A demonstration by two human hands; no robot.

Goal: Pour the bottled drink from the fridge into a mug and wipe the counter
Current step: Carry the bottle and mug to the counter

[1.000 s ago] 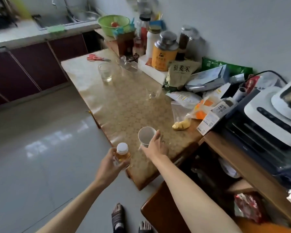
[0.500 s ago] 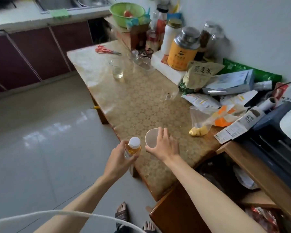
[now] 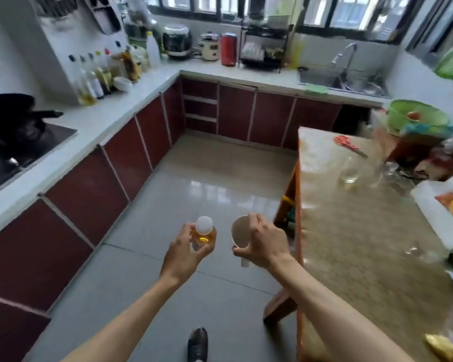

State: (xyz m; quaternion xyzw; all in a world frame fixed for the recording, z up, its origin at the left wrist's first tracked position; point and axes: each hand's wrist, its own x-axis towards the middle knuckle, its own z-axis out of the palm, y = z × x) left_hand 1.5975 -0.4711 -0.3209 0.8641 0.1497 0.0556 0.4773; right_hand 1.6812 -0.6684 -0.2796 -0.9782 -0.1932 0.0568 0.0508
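Note:
My left hand (image 3: 183,253) grips a small clear bottle (image 3: 203,235) of amber drink with a white cap on it, held upright over the floor. My right hand (image 3: 263,244) holds a white mug (image 3: 239,235) by its side, its mouth tilted toward the bottle; the inside looks empty. Both are in the air, left of the table (image 3: 351,231) with the patterned gold cloth. A white counter (image 3: 107,113) runs along the left and far walls.
A glass (image 3: 349,171), red scissors (image 3: 347,145) and a green bowl (image 3: 416,118) stand on the table's far end. A green cloth (image 3: 316,88) lies by the sink (image 3: 343,82). The stove with a dark pan (image 3: 11,126) is at left. Tiled floor stretches between.
The view has swung left from the cluttered table toward the kitchen counters. My right hand has lifted the mug off the table; both hands now hang over the floor.

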